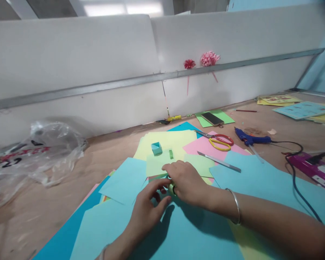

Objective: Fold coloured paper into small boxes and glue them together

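Observation:
My left hand and my right hand meet over a spread of coloured paper sheets at the table's middle. Both hands pinch a small green paper piece between their fingertips; most of it is hidden by the fingers. My right wrist wears a metal bangle. Just beyond the hands lie a small teal folded paper box and a tiny green folded strip on a pale yellow-green sheet.
Red-and-yellow scissors, a metal ruler, a blue glue gun with black cable, a purple power strip and a phone lie to the right. A crumpled plastic bag sits left. Paper flowers hang on the white partition.

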Available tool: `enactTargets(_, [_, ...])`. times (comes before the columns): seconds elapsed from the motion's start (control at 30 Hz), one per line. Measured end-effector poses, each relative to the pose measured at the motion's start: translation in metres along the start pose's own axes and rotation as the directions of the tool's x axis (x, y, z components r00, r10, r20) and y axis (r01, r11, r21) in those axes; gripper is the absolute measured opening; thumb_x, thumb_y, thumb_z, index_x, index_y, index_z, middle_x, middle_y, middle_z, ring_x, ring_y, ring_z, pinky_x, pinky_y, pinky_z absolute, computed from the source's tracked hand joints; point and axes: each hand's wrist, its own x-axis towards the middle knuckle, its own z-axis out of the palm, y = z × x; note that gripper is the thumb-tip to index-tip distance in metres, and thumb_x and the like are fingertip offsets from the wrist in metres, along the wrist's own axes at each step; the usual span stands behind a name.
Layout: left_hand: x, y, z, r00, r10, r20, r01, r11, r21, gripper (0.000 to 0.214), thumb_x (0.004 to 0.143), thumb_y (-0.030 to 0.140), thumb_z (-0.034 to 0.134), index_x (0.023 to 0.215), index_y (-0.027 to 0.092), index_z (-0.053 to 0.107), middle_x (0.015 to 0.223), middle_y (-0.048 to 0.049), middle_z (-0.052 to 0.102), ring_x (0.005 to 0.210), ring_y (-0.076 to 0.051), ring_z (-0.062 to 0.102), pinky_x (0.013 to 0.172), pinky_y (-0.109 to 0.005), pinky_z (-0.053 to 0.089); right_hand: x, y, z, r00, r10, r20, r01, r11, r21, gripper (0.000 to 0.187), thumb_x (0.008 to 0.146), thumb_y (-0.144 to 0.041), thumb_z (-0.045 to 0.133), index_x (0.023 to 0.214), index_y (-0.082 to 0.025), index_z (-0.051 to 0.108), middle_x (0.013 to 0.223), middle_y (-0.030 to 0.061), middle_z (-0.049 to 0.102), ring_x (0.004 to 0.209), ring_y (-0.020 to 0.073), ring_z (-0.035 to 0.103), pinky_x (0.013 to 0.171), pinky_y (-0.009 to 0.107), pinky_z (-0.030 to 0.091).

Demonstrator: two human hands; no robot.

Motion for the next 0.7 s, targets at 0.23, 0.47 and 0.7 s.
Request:
enactTargets(0.23, [-0.011,0.003,0.0,0.964,0.244,-0.107,-0.21,0.943,0.258,0.049,0.083,0.017,0.056,0.131,0.024,0.049,0.094,-0.0056,0.07,0.077,-0.019,0.064,0.068,-0.031,0.052,-0.003,0.003,-0.002,0.999,0.047,-0.014,-0.044,0.988,0.148,0.077,0.064,-0.001,0.058,0.138,-0.015,0.042,0.115,0.0123,0.067,0.102,0.0264,0.06,0.08,0.036,0.043])
enactTargets(0.47, [-0.015,0.0,0.001,0.974,0.158,-0.165,-0.117,0.966,0.231,0.052,0.081,0.02,0.057,0.131,0.026,0.046,0.089,-0.003,0.072,0.078,-0.021,0.067,0.082,-0.039,0.052,-0.003,0.002,-0.005,0.99,0.128,0.067,-0.144,0.919,0.366,0.096,0.057,0.002,0.053,0.149,-0.017,0.03,0.101,0.0064,0.07,0.089,0.0226,0.064,0.072,0.03,0.045])
enactTargets(0.7, [-0.017,0.006,0.002,0.966,0.168,-0.198,-0.122,0.967,0.224,0.052,0.075,0.016,0.054,0.126,0.025,0.048,0.086,-0.0022,0.07,0.078,-0.021,0.066,0.081,-0.038,0.052,-0.005,-0.005,-0.006,0.982,0.178,0.068,-0.189,0.861,0.472,0.097,0.055,-0.003,0.057,0.148,-0.015,0.034,0.089,0.0045,0.069,0.072,0.0185,0.061,0.06,0.025,0.042])
